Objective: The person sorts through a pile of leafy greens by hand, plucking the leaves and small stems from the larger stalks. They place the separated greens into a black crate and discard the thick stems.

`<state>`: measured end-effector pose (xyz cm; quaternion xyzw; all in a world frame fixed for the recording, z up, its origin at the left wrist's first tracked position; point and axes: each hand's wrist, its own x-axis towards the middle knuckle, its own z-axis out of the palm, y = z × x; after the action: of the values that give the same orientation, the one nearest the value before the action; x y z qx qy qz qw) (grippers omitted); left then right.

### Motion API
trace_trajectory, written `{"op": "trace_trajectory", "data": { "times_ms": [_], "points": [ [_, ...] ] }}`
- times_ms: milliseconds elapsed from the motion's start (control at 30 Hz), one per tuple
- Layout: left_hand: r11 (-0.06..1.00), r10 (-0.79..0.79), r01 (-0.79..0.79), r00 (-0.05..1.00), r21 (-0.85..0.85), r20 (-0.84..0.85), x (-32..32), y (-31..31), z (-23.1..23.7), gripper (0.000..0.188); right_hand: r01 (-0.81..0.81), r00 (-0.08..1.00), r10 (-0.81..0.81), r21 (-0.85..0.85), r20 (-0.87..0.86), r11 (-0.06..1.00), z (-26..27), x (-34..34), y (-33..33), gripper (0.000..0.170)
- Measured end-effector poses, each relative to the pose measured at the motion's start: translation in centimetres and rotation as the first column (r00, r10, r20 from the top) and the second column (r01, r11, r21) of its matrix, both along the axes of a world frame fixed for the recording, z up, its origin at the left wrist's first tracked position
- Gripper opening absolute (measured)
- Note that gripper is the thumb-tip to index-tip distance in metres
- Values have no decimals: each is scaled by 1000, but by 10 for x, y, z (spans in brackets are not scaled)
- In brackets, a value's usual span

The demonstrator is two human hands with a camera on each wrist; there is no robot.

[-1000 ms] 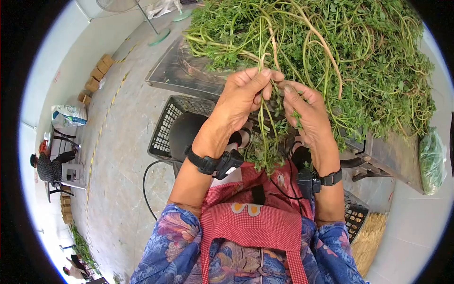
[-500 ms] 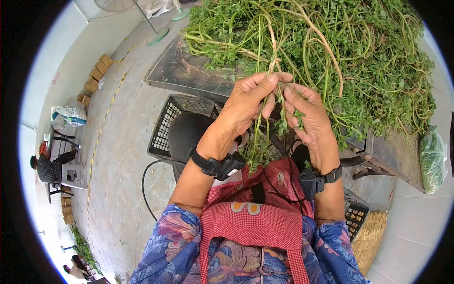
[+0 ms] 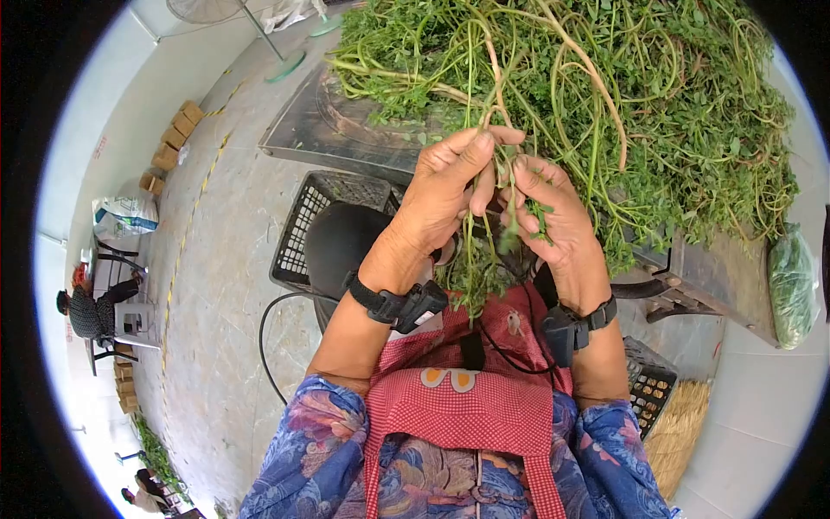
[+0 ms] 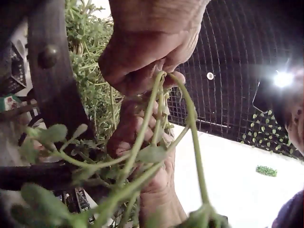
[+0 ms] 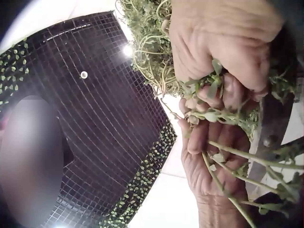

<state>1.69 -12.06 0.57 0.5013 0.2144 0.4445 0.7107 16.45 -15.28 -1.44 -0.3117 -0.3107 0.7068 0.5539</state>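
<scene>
My left hand (image 3: 454,177) pinches a few long leafy green stems (image 3: 471,272), purslane by their look, between thumb and fingers. Their pale ends stick up past the fingertips, and the leafy ends hang over the lap. Close beside it on the right, my right hand (image 3: 558,212) pinches a small leafy part of the bunch; in the right wrist view a sprig (image 5: 216,83) shows among its curled fingers. The left wrist view has the stems (image 4: 192,107) dropping from under the left hand (image 4: 147,42). Behind the hands lies a large heap of the same greens (image 3: 674,130).
The heap covers much of a dark table (image 3: 298,130). Below its edge stands a black crate (image 3: 298,229), with another crate (image 3: 653,381) at the right. A plastic bag of greens (image 3: 791,290) leans by the table's right end. A seated person (image 3: 91,311) is far left.
My right hand has shifted slightly down and left along the stems, its fingers now among small leaves. The left hand keeps its pinch, and the hanging stems have swung a little.
</scene>
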Motion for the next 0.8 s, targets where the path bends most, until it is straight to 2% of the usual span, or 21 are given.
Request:
{"op": "trace_trajectory", "data": {
  "times_ms": [33, 67, 167, 267, 333, 467, 533, 667, 767, 800],
  "points": [
    [1000, 14, -14, 1000, -6, 10, 0, 1, -1, 35, -67, 997, 68, 57, -21, 996, -2, 2, 1, 23],
    [1000, 14, -14, 1000, -6, 10, -1, 2, -2, 35, -67, 997, 69, 57, -21, 996, -2, 1, 1, 23],
    [1000, 26, -26, 999, -3, -24, 0, 3, -7, 35, 2, 999, 0, 37, -50, 999, -1, 0, -1, 22],
    [1000, 7, -7, 1000, -2, -11, 3, 2, -10, 36, 33, 999, -33, 42, -2, 999, 1, 2, -1, 24],
    [999, -12, 12, 1000, -48, 2, 5, 1, -12, 37, 115, 974, -109, -22, 197, 993, 6, 0, -3, 27],
    [998, -13, 15, 1000, -53, 25, 8, 0, -17, 37, 66, 981, -66, 8, 182, 998, -2, 4, -2, 26],
    [999, -3, 2, 999, -36, -41, 7, -1, -13, 37, 71, 979, -76, 34, 189, 997, -7, 4, 1, 25],
    [1000, 16, -17, 997, -3, -70, 8, -2, -15, 37, 123, 961, -120, 1, 248, 992, 0, 4, -5, 25],
    [1000, -5, 5, 998, -7, -65, 7, -3, -13, 37, 62, 986, -66, 33, 155, 998, 1, 4, -7, 25],
    [1000, 22, -21, 996, 10, -90, 9, -4, -13, 37, 114, 971, -121, 46, 208, 992, 2, 0, -6, 23]
  ]
}}
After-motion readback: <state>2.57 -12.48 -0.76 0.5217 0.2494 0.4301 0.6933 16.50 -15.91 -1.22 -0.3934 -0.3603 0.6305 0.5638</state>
